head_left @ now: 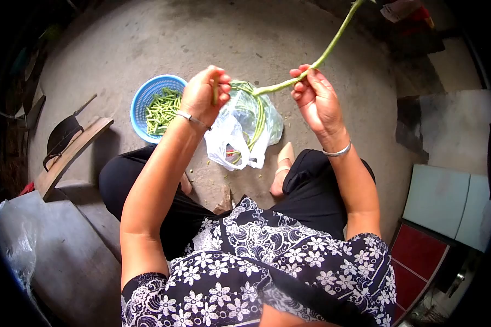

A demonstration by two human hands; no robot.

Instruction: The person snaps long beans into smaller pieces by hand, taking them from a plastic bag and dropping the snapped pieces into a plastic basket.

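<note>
A long green bean (pixel 333 46) is pinched between the thumb and fingers of my right hand (pixel 319 101). One end of it reaches left over the bag, and the other rises to the top edge of the view. My left hand (pixel 203 94) is closed around a short bean piece (pixel 215 90), beside the blue basket. Cut bean pieces (pixel 162 111) lie in that round blue plastic basket (pixel 138 111). Below and between my hands, a thin white plastic bag (pixel 222 136) sits on the floor with whole long beans (pixel 261 121) in it.
My feet rest on the concrete floor (pixel 240 38) on either side of the bag. A cleaver-like dark blade (pixel 63 133) stands by a wooden board (pixel 73 155) at left. A cabinet with red panels (pixel 417 248) is at right.
</note>
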